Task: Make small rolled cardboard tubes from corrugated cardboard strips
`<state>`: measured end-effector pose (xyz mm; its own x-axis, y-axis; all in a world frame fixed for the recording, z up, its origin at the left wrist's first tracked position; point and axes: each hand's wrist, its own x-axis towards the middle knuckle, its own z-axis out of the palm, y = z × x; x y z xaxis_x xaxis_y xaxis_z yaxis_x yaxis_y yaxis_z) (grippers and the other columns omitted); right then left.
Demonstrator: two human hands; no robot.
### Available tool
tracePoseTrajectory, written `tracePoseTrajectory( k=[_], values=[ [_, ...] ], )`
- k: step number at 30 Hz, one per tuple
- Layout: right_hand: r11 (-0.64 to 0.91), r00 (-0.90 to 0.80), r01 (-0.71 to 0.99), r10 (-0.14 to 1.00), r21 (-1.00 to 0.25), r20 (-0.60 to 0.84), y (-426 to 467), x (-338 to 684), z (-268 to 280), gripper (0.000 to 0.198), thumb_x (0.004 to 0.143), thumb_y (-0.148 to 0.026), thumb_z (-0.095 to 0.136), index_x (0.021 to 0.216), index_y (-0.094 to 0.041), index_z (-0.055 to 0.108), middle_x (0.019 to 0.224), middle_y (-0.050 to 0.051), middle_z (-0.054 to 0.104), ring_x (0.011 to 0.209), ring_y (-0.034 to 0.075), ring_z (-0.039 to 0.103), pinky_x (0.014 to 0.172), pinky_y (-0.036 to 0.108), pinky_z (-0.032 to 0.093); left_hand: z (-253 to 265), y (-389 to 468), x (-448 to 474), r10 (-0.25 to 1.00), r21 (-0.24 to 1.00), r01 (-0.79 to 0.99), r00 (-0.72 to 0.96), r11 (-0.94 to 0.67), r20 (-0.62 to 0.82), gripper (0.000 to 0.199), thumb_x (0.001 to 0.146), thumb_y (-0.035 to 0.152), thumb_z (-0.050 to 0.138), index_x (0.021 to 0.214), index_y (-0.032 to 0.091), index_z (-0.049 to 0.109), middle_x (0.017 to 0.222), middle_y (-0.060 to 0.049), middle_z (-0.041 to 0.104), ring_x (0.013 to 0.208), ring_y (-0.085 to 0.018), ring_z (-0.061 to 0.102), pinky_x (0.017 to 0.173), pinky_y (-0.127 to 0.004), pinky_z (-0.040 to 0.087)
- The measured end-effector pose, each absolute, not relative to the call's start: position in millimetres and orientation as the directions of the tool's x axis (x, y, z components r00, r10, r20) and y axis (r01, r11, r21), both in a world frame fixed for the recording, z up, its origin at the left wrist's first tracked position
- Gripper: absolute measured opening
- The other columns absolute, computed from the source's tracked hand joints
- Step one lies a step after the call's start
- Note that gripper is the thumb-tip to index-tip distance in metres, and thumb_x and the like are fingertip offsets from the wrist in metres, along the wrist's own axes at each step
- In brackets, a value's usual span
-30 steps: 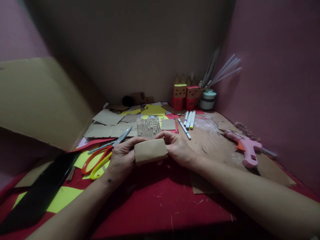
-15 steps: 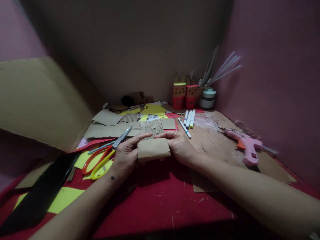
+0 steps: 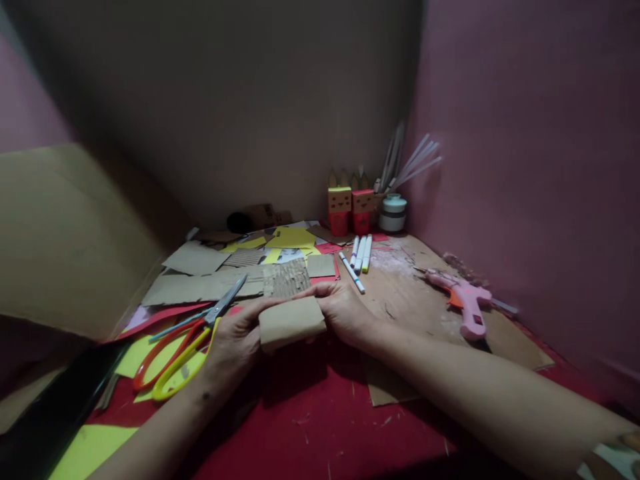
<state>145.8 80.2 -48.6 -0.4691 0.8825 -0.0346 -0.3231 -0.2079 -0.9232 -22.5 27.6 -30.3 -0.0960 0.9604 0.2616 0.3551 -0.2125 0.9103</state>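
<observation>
Light brown rectangular cardboard piece (image 3: pixel 291 325), slightly bent, is between our two hands, raised above the dark red cloth (image 3: pixel 310 417). Our left hand (image 3: pixel 237 337) grips its left end, and our right hand (image 3: pixel 345 317) pinches its right end; the fingers underneath are mostly hidden from us. We judge that the present step is shaping or checking this piece by hand. The next move, we think, calls for an even, gentle hold, so that no unwanted crease appears. Beside our left hand lie metal scissors with orange and yellow handles (image 3: pixel 213 313); well apart, on the right, lies a pink plastic glue gun (image 3: pixel 470 308). Farther, we see torn brown corrugated cardboard (image 3: pixel 287 278), then white capped markers (image 3: pixel 361 255), and finally two red and brown box figures (image 3: pixel 339 203).
</observation>
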Motion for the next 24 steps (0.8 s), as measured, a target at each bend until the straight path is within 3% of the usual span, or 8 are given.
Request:
tracePoseTrajectory(
  k=[5,10,17,24],
  values=[
    [-0.209,-0.487,-0.329,0.873,-0.921,-0.024,77.4,146.5,-44.5,0.027,0.053,-0.027,0.077,0.075,-0.012,0.073,0.054,0.0,0.064,0.039,0.013,0.056,0.034,0.026,0.049,-27.1,23.5,-24.5,0.933,0.83,0.454,0.01,-0.324,0.359,0.015,0.066,0.026,0.066,0.074,0.021,0.076,0.066,-0.002,0.07,0.062,-0.019,0.063,0.057,-0.023,0.048],
    [-0.21,-0.479,-0.335,0.877,-0.919,-0.026,75.2,145.1,-43.2,0.024,0.052,-0.024,0.075,0.072,-0.012,0.073,0.05,0.0,0.063,0.035,0.013,0.054,0.03,0.026,0.048,-26.9,20.4,-19.7,0.961,0.868,0.432,-0.011,-0.246,0.278,0.013,0.064,0.027,0.069,0.074,0.021,0.075,0.067,-0.003,0.071,0.06,-0.02,0.063,0.051,-0.023,0.047],
    [-0.194,-0.468,-0.344,0.884,-0.919,-0.012,77.7,146.2,-45.9,0.025,0.054,-0.024,0.075,0.077,-0.014,0.074,0.054,-0.001,0.064,0.04,0.013,0.057,0.033,0.025,0.05,-26.7,23.6,-18.1,0.957,0.893,0.376,-0.049,-0.249,0.287,0.016,0.063,0.024,0.069,0.078,0.022,0.076,0.074,-0.003,0.073,0.067,-0.02,0.065,0.059,-0.022,0.05],
    [-0.195,-0.468,-0.358,0.883,-0.913,-0.006,76.6,144.3,-45.4,0.024,0.055,-0.026,0.077,0.075,-0.014,0.073,0.056,-0.001,0.064,0.04,0.012,0.056,0.033,0.025,0.05,-29.1,23.3,-19.7,0.965,0.901,0.374,-0.056,-0.218,0.257,0.015,0.065,0.023,0.068,0.079,0.02,0.073,0.072,-0.002,0.07,0.063,-0.017,0.062,0.054,-0.021,0.048]
  ],
)
